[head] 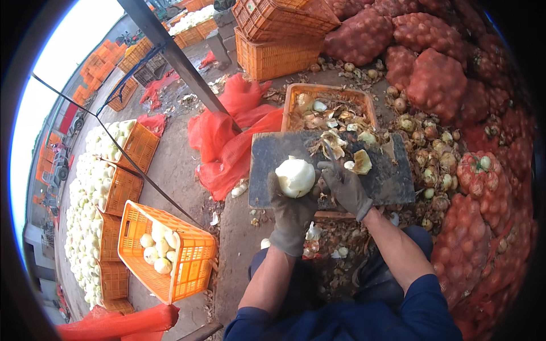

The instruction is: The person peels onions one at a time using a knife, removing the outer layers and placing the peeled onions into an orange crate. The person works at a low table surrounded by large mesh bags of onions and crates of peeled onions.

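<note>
A large peeled white onion (295,177) rests in my gloved left hand (293,219), thumb along its left side, over the front of a dark, worn board (273,149). My right hand (347,189), in a grey-brown glove, grips a small knife (328,152) whose thin blade points away from me. Its handle is mostly hidden by the fingers. Just beyond the right fingers, a cupped piece of onion skin (362,163) lies on the board. More torn peel (335,143) sits near the far edge.
Behind the board stands an orange crate (290,106) of peelings. At left, an orange crate (187,260) holds several peeled onions, near filled crates (128,189). Red netting (222,136) lies beside a metal post (183,59). Loose unpeeled onions (431,149) and full mesh sacks (439,85) crowd the right.
</note>
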`<state>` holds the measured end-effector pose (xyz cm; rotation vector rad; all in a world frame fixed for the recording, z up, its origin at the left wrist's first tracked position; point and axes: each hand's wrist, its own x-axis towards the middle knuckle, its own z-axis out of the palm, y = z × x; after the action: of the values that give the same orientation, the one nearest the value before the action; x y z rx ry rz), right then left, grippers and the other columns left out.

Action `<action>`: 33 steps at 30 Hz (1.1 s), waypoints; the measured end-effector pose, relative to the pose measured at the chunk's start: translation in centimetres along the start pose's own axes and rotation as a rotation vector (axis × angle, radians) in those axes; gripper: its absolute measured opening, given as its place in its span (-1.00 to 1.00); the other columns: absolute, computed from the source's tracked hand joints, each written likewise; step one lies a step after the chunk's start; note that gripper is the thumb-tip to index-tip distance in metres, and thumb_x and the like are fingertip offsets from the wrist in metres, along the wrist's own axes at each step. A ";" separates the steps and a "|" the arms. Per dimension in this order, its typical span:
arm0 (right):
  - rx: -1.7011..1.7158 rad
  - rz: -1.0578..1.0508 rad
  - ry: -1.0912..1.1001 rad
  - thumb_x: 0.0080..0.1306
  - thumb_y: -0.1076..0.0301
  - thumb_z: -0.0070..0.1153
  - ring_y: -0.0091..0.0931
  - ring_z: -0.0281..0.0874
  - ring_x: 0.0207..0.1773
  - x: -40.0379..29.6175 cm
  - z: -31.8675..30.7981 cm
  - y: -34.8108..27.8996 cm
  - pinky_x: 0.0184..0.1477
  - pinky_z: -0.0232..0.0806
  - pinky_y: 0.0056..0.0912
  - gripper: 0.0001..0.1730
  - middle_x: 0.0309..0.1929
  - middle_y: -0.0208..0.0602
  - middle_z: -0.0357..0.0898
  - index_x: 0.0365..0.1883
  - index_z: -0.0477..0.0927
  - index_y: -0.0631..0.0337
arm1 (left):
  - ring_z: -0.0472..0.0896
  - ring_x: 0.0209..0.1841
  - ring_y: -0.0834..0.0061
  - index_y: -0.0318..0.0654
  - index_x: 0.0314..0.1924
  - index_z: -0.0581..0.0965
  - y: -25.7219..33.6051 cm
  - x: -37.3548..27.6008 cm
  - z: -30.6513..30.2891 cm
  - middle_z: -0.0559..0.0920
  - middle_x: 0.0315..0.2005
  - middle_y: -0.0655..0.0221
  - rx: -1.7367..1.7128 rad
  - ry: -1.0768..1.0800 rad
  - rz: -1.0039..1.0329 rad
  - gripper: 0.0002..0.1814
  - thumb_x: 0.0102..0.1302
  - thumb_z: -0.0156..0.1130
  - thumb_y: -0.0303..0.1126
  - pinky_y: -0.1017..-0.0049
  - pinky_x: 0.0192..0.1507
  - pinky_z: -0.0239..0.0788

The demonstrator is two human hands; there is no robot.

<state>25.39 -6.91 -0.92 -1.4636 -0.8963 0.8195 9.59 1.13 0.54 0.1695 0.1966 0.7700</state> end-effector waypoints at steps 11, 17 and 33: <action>0.168 0.048 -0.173 0.59 0.21 0.21 -0.68 0.64 -0.11 -1.6 0.2 -3.9 -0.03 0.52 -0.53 -0.58 -0.08 -0.43 0.76 0.27 0.69 0.29 | 0.70 0.06 0.28 -0.09 0.26 0.57 -0.7 0.1 -0.3 0.72 0.08 0.32 0.106 0.123 0.033 -0.29 0.43 0.29 0.34 0.36 -0.07 0.59; 0.431 -0.006 -0.240 0.58 0.32 0.23 -0.69 0.61 -0.30 -2.0 -0.4 -4.7 -0.22 0.48 -0.58 -0.69 -0.28 -0.53 0.70 0.20 0.72 0.23 | 0.76 -0.04 0.26 -0.16 0.38 0.52 0.2 0.1 0.7 0.72 0.00 0.20 -0.045 -0.033 -0.084 -0.22 0.54 0.09 0.37 0.53 -0.48 0.48; 0.058 0.048 -0.017 0.59 0.00 0.25 -0.68 0.46 -0.37 -2.1 -0.9 -1.4 -0.30 0.42 -0.48 -0.50 -0.36 -0.53 0.56 0.29 0.69 0.18 | 0.73 0.09 0.11 -0.15 0.28 0.58 22.6 -18.6 -13.0 0.73 0.08 0.25 -0.042 0.299 0.660 -0.27 0.37 0.30 0.28 0.22 -0.21 0.69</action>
<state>25.12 -9.19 0.53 -1.4346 -0.8457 0.8875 -21.75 5.08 -4.92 0.0760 0.4175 1.4571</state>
